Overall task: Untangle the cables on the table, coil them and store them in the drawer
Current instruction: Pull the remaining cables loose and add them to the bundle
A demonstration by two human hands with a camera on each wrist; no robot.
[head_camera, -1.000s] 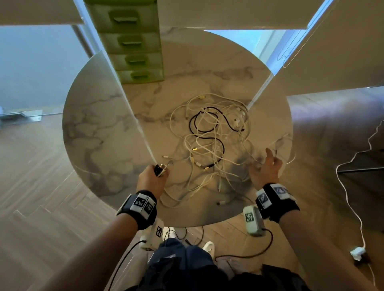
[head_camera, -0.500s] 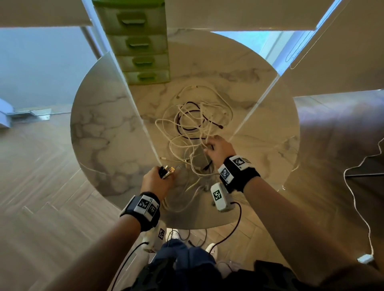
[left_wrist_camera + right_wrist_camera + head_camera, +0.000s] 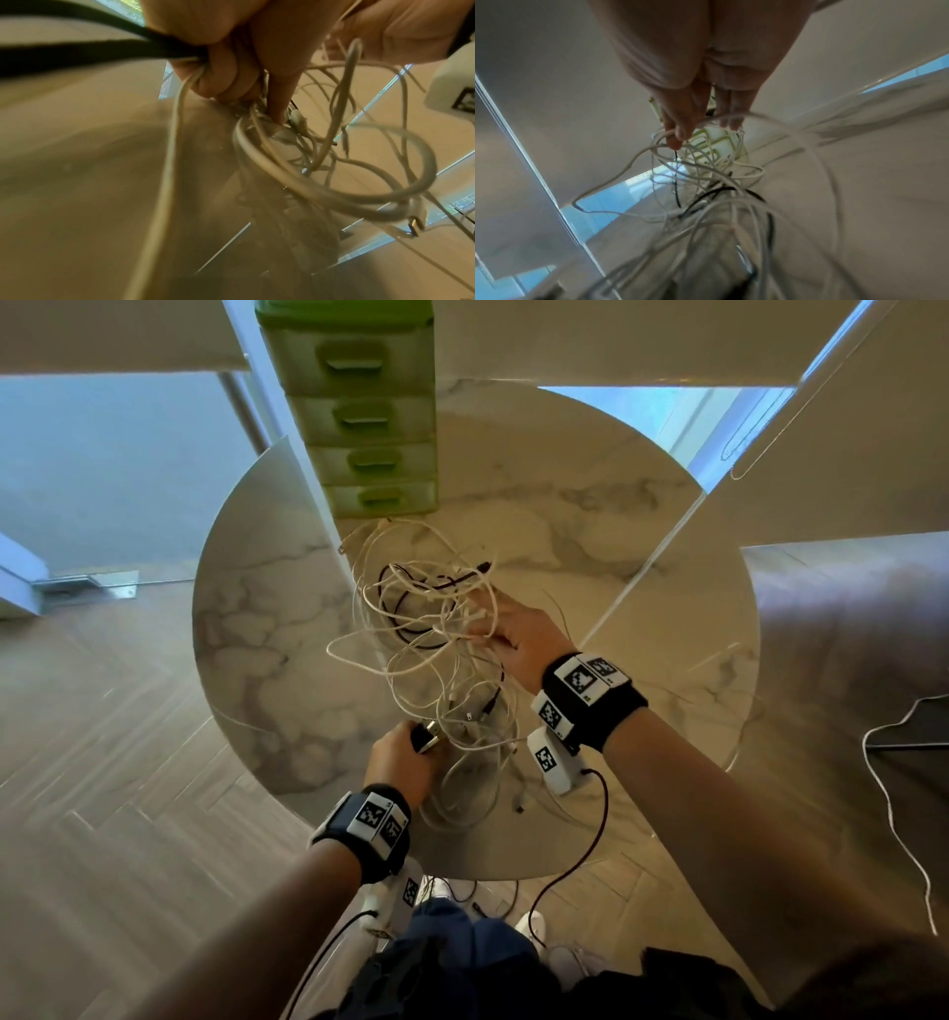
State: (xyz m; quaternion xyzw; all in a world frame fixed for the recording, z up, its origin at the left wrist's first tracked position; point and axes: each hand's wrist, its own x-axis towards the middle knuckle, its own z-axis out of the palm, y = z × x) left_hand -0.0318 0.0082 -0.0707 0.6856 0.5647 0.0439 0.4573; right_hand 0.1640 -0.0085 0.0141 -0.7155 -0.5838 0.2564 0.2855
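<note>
A tangle of white and black cables (image 3: 431,629) lies mid-table on the round marble table (image 3: 642,608); part of it is raised off the surface. My left hand (image 3: 405,757) at the near edge grips a black plug (image 3: 425,741) and cable ends; in the left wrist view its fingers (image 3: 231,67) curl round a black cable (image 3: 77,46) and a white cable (image 3: 167,162). My right hand (image 3: 506,636) pinches white strands at the tangle's right side; its fingertips (image 3: 677,134) hook white loops (image 3: 718,192). The green drawer unit (image 3: 369,418) stands at the far edge, drawers closed.
Wooden floor surrounds the table. A white cable (image 3: 893,814) trails over the floor at the right. A dark wrist-camera lead (image 3: 580,855) hangs below my right wrist past the table's near edge. Bare marble shows to the left and right of the tangle.
My right hand moved from the table's right edge into the tangle and took hold of white strands, drawing the pile together and toward the drawer unit. My left hand kept its grip on the plug.
</note>
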